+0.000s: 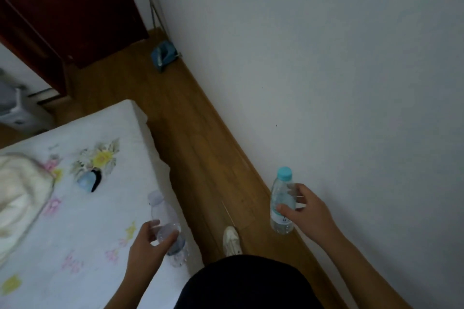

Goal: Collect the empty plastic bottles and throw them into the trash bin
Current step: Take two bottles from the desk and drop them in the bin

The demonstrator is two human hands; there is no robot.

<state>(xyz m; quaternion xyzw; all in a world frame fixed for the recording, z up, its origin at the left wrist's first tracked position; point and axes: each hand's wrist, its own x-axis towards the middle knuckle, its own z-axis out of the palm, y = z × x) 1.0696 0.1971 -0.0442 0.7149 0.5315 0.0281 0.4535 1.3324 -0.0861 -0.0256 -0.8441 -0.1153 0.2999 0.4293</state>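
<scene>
Bottles are held one in each hand: a clear bottle (160,213) is gripped by the left hand (145,246) at lower centre, over the bed (75,208) edge, and a capped bottle (281,193) by the right hand (308,213) at lower right. No bin can be told. Both grips should be kept firm but light, as thin plastic is crushed easily, while the bin is sought

clear bottle (160,212): motion-blurred; lower body partly hidden by left hand (148,243);
blue-capped bottle (279,195): label print too small to read;
cream bundle (20,190): cut off at left edge
</scene>
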